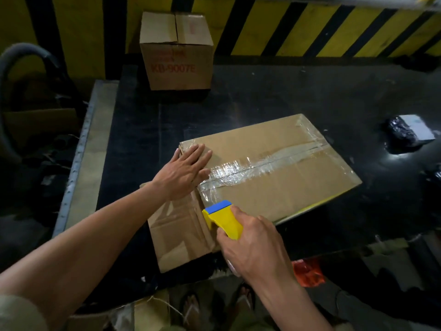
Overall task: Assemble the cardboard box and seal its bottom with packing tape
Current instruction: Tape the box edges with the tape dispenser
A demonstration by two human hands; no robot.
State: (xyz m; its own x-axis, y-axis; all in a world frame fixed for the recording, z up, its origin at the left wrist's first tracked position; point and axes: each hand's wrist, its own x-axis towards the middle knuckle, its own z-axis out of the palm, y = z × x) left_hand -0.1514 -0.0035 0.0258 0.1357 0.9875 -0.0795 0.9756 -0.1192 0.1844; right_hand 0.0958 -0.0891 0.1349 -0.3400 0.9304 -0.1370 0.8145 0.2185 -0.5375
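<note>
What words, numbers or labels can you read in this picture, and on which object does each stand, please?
"KB-9007E": red print on the front of the closed cardboard box at the back of the table.
Red line above it, and red print on that box's top flap: too blurred to read.
White label on the black wrapped parcel: nothing legible.
The taped box and yellow tape dispenser: no text visible.

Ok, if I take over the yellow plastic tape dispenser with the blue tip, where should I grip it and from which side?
Grip the yellow plastic tape dispenser by its rear body, coming from the near side, as the right hand does now. Its blue tip points away, against the large brown cardboard box near the clear tape, so that end probably should stay free.
</note>
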